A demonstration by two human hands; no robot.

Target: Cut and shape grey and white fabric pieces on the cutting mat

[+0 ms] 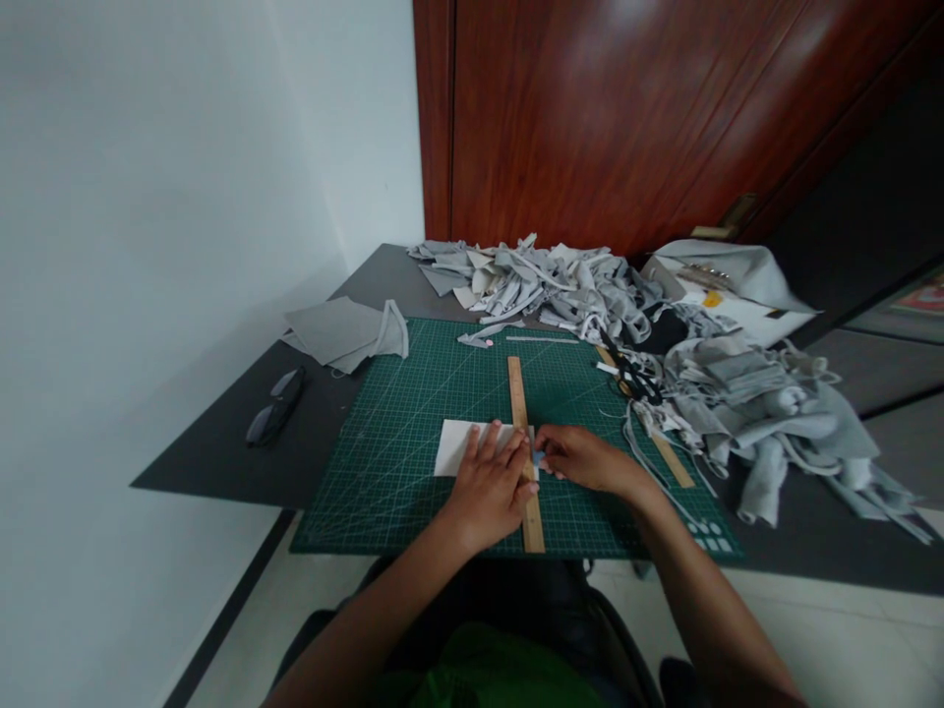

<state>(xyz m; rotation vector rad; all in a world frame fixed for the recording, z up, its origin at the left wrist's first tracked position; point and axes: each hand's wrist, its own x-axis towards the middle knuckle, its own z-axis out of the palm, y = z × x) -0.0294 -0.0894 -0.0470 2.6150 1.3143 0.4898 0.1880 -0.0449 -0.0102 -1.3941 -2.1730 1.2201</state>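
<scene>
My left hand lies flat with fingers spread, pressing on a wooden ruler and on a white rectangular piece, cloth or paper. The ruler runs front to back across the right end of the white piece. On the ruler's right side, my right hand is closed in a pinch on a small light-blue piece, mostly hidden by the fingers. Its tip touches the white piece's right end beside the ruler. Beneath everything lies a green cutting mat with grid lines.
Grey fabric scraps are heaped at the back, with another pile at the right. Black scissors lie near a second wooden ruler. Grey cloth pieces and eyeglasses rest at the left. A white box stands back right.
</scene>
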